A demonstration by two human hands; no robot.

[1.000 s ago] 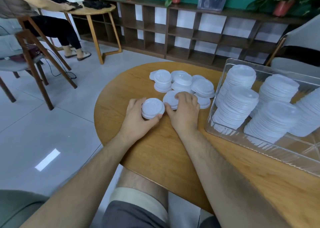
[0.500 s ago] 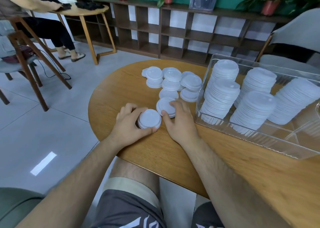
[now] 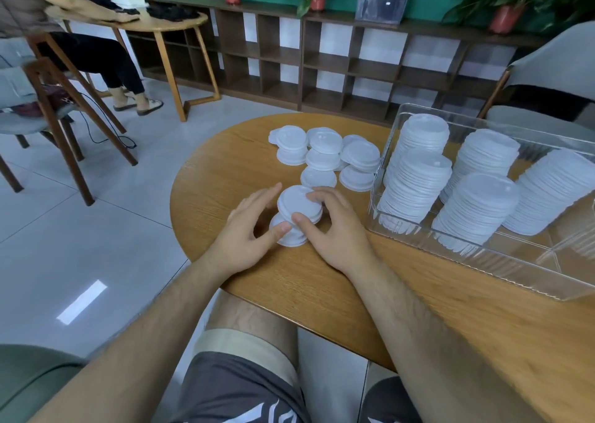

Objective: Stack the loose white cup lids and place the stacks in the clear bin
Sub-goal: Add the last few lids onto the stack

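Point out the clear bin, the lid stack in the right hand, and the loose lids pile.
clear bin [image 3: 502, 263]: head view, on its near transparent wall.
lid stack [image 3: 294, 202]: head view, on the top lid's face.
loose lids pile [image 3: 325, 142]: head view, on a middle lid's top.

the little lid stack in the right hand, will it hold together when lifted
Probably light: the lid stack looks like thin plastic, and the right hand pinches it with thumb and fingertips alone. Likely to shear: it sits tilted on the lower lids, and the tall stacks in the clear bin lean too.
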